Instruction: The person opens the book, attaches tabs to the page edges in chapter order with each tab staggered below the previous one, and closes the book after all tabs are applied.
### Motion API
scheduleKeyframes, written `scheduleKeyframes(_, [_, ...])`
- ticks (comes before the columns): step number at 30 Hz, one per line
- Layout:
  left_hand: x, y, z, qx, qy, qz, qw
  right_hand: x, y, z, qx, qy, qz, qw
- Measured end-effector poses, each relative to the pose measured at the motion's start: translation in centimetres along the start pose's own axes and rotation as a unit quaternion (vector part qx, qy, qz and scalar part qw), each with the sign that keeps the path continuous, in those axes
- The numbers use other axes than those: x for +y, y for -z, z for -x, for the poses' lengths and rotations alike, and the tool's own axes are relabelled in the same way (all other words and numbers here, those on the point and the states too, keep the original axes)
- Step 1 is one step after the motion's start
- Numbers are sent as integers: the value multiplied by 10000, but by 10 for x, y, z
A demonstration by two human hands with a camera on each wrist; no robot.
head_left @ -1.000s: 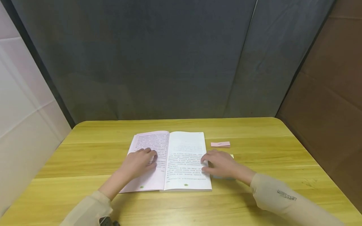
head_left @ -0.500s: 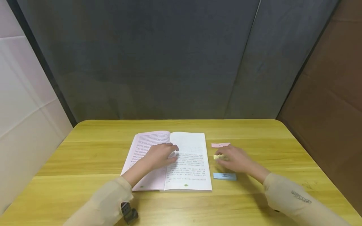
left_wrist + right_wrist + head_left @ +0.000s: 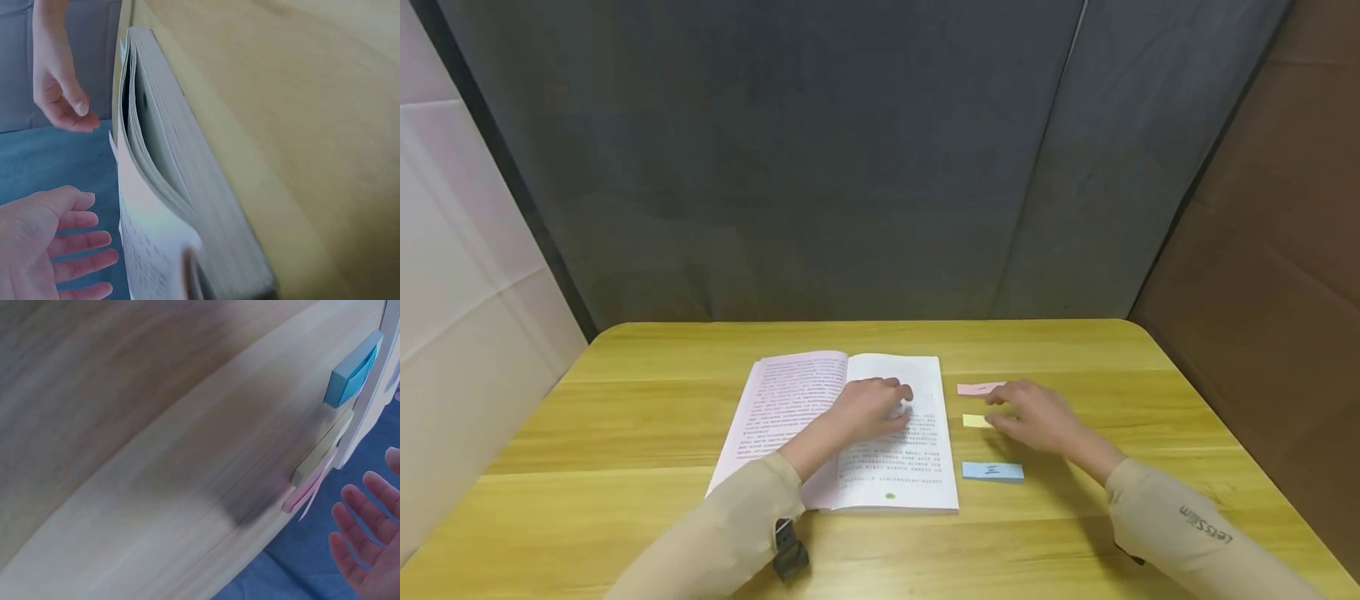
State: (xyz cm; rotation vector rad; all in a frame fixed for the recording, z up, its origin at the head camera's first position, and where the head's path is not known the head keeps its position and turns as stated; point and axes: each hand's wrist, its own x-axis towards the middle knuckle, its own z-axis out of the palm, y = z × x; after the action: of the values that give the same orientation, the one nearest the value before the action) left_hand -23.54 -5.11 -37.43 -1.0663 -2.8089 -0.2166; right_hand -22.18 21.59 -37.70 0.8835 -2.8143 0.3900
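An open book (image 3: 895, 487) with printed pages lies on the wooden table. Over its right page hovers my left hand (image 3: 871, 408), fingers extended and holding nothing; the left wrist view shows the left palm (image 3: 31, 244) apart from the paper. To the right of the book lie three small sticky note pads: pink (image 3: 976, 389), yellow (image 3: 975, 422) and blue (image 3: 992, 472), the blue one with dark marks. My right hand (image 3: 1037, 415) is beside the pink and yellow pads and covers their right ends. In the right wrist view its fingers (image 3: 356, 531) are loosely spread, with nothing between them.
The wooden table (image 3: 625, 417) extends on both sides of the book. Behind it hangs a dark grey curtain (image 3: 820, 167), with a pale panel (image 3: 475, 275) at left and a brown one (image 3: 1270, 250) at right. A dark device (image 3: 790, 550) is strapped at the left wrist.
My left hand has moved rightward from the left page to above the right page. My right hand has left the book's right edge for the pads, uncovering the yellow and blue ones.
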Motion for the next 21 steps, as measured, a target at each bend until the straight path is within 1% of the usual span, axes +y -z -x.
scheduleKeyframes(3, [6,-2,-10,-107,2,51,9999,4,-1,-1,24,-60,-36,10000])
scheduleKeyframes(8, [13,-4,-25,-232,-6,117,9997,12,-3,-2,178,-116,-27,9998])
scheduleKeyframes(13, [17,-7,-36,-187,-13,113,9998,18,-5,-5,284,-141,14,9995])
scheduleKeyframes(21, [21,-13,-51,-135,17,151,9998,21,-5,-12,133,-425,32,9990])
